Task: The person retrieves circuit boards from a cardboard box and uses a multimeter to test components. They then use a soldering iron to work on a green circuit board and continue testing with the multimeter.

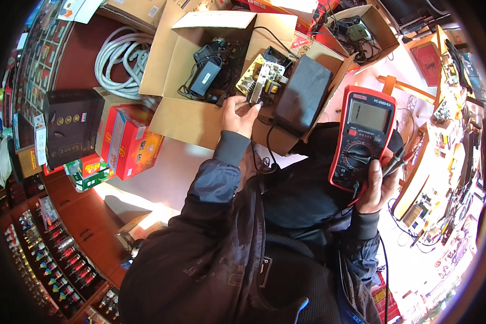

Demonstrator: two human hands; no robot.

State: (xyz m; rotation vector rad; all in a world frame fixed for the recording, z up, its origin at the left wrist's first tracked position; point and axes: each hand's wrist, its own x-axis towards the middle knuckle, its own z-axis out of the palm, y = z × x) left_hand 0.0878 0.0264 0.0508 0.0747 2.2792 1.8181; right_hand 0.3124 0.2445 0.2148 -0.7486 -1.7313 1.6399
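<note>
My left hand (237,116) pinches the lower edge of a yellowish circuit board (272,73), which is tilted over an open cardboard box (186,121). A metal heat sink and small components stand on the board. Beside it, a large black adapter block (303,93) lies over the right part of the box. In the box's left part are a black power adapter (206,75) and tangled dark cables. My right hand (380,186) is closed around a red and black multimeter (362,137) and its test probes (397,162). The multimeter's screen faces up.
A second cardboard box (386,40) with cables stands at the far right. Coiled white hose (121,62), a black box (73,127) and a red carton (129,143) are at the left. A cluttered workbench (432,189) runs along the right.
</note>
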